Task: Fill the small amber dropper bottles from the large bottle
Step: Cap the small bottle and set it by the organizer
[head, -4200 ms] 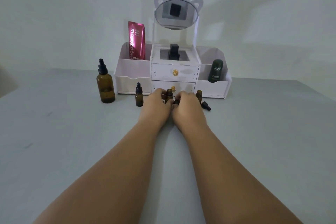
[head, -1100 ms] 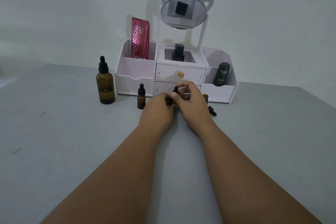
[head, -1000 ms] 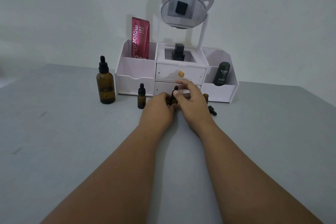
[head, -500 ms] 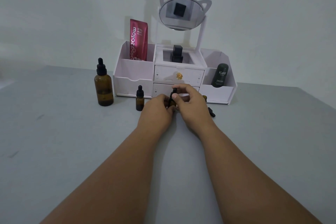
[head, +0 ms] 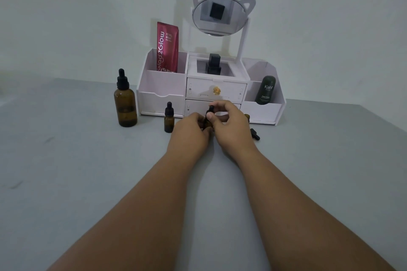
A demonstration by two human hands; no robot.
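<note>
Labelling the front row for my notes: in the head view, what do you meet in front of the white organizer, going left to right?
large amber bottle → capped small bottle → left hand → held small bottle → right hand → loose dropper cap

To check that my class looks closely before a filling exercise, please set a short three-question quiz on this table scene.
1. True or false: the large bottle stands left of the white organiser.
2. The left hand holds a small bottle. What does the right hand pinch on it? A a dropper cap; B a red pouch; C a drawer knob.
3. Fill in: a loose cap lies on the table to the ___ of the right hand.
Key: 1 true; 2 A; 3 right.
</note>
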